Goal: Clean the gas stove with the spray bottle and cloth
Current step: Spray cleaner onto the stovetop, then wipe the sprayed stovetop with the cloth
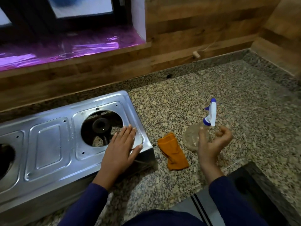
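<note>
Right now the left hand (121, 148) lies flat, fingers spread, on the right front corner of the steel gas stove (65, 144), beside an uncovered burner opening. Right hand (213, 142) hovers with fingers loosely curled, holding nothing, just in front of the spray bottle (197, 136). Bottle is clear with a white-blue trigger head; contents can't be made out. Orange cloth (172, 152) lies folded on the granite counter (211, 88) between stove and bottle.
</note>
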A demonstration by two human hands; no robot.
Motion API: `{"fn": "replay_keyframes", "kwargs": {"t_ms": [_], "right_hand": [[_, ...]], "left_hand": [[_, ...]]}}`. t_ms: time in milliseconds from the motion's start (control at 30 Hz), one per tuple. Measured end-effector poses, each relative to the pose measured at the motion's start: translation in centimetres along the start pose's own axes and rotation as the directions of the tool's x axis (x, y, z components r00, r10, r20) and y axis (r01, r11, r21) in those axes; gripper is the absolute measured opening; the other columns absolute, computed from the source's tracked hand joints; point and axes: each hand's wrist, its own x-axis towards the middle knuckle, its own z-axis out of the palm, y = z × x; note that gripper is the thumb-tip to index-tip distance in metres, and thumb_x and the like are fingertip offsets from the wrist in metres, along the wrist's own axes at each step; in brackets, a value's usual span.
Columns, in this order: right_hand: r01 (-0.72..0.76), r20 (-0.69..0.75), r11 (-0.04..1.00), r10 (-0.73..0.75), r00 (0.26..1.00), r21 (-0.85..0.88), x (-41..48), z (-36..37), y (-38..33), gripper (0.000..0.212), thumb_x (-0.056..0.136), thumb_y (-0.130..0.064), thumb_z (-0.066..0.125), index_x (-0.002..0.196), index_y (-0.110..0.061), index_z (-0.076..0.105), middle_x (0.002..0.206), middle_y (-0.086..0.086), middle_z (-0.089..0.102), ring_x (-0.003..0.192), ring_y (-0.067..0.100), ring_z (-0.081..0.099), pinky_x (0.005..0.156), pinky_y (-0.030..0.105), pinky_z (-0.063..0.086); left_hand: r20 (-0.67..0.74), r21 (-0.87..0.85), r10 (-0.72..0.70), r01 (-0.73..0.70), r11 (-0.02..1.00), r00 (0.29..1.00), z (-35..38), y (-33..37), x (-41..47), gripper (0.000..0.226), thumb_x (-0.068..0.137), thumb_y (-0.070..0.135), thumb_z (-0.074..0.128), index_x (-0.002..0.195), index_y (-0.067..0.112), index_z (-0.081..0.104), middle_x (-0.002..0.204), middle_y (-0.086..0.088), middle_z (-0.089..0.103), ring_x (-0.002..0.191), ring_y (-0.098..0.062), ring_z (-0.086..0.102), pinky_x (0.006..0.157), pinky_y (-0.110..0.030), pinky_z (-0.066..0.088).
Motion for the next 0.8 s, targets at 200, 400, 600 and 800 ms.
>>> {"fn": "replay_keyframes", "kwargs": {"t_ms": [200, 400, 600, 800], "right_hand": [[0.448, 0.722, 0.798, -0.024, 0.691, -0.402, -5.4, 0.1, 5.1, 0.034, 0.088, -0.048, 0.061, 0.115, -0.031, 0.05, 0.112, -0.007, 0.053, 0.103, 0.015, 0.051, 0.084, 0.034, 0.046], [0.583, 0.823, 0.707, -0.001, 0.568, -0.401, -5.5, 2.2, 5.5, 0.038, 0.079, -0.028, 0.067, 0.113, -0.016, 0.056, 0.1, -0.003, 0.062, 0.091, 0.017, 0.058, 0.071, 0.026, 0.046], [-0.12, 0.701, 0.986, 0.164, 0.694, -0.112, -4.7, 2.6, -0.7, 0.021, 0.09, -0.017, 0.066, 0.109, -0.025, 0.062, 0.094, -0.011, 0.065, 0.088, 0.014, 0.066, 0.061, 0.01, 0.046], [0.09, 0.805, 0.996, -0.045, 0.592, -0.011, -6.4, 5.0, -8.7, 0.069, 0.088, -0.054, 0.059, 0.146, -0.036, 0.027, 0.14, -0.007, 0.043, 0.122, 0.011, 0.049, 0.093, 0.026, 0.045]], "left_hand": [[-0.012, 0.003, -0.017, 0.017, 1.0, 1.0, -0.1, 0.2, 0.0, 0.071, 0.097, 0.064, 0.024, 0.155, 0.023, 0.024, 0.163, 0.002, 0.02, 0.151, -0.013, 0.011, 0.119, -0.034, 0.011], [-0.03, -0.05, -0.038, 0.037, 0.998, 0.999, -0.4, 0.0, -0.5, 0.072, 0.096, 0.064, 0.019, 0.155, 0.022, 0.025, 0.163, 0.004, 0.017, 0.151, -0.011, 0.008, 0.122, -0.038, 0.013], [-0.21, -0.167, -0.213, 0.179, 0.97, 0.954, -1.5, -2.2, -4.3, 0.063, 0.099, 0.05, 0.027, 0.154, 0.019, 0.028, 0.162, 0.002, 0.018, 0.151, -0.012, 0.008, 0.121, -0.041, 0.014], [-0.265, -0.167, -0.402, 0.369, 0.914, 0.877, -2.8, -6.4, -6.4, 0.062, 0.1, 0.046, 0.029, 0.153, 0.016, 0.029, 0.162, -0.004, 0.022, 0.15, -0.018, 0.015, 0.12, -0.044, 0.016]]}}
